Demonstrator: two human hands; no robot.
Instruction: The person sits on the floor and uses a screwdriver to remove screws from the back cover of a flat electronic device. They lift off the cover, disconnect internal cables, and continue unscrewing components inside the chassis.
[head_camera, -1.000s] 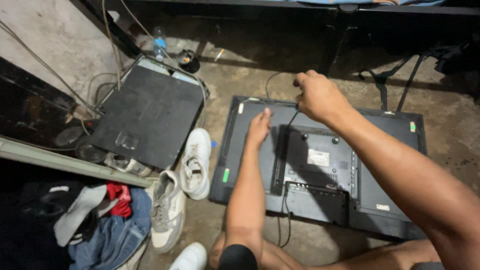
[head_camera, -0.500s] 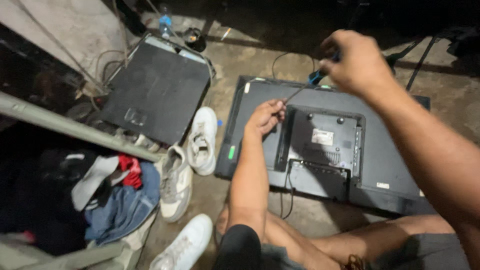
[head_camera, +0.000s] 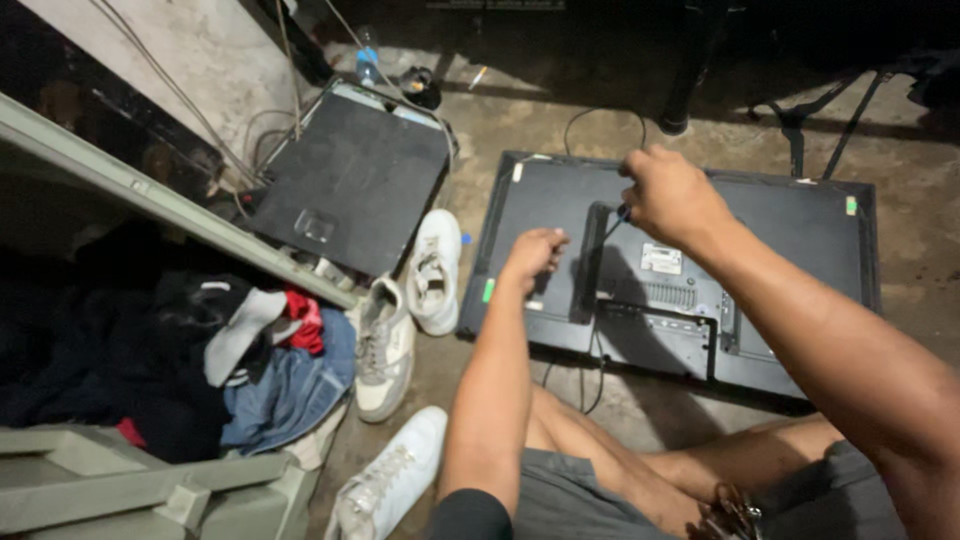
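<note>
A flat black television (head_camera: 790, 240) lies face down on the concrete floor in front of my knees. My right hand (head_camera: 672, 196) is closed on a screwdriver (head_camera: 612, 224) with a blue handle, its shaft angling down to the left side of the raised rear housing. My left hand (head_camera: 532, 256) rests curled on the back panel beside that tip; whether it holds anything small is hidden. A thin black cable (head_camera: 590, 120) loops off the set's far edge.
A second dark flat panel (head_camera: 350, 180) leans near the wall at upper left. Several white sneakers (head_camera: 432, 260) lie between the panels. Clothes (head_camera: 280, 370) are heaped in a grey-green frame (head_camera: 150, 190) at left. A stand's legs (head_camera: 800, 120) sit beyond the television.
My right hand has come down from above the far edge onto the rear housing with the screwdriver. My left hand stays on the back panel. The head camera has shifted.
</note>
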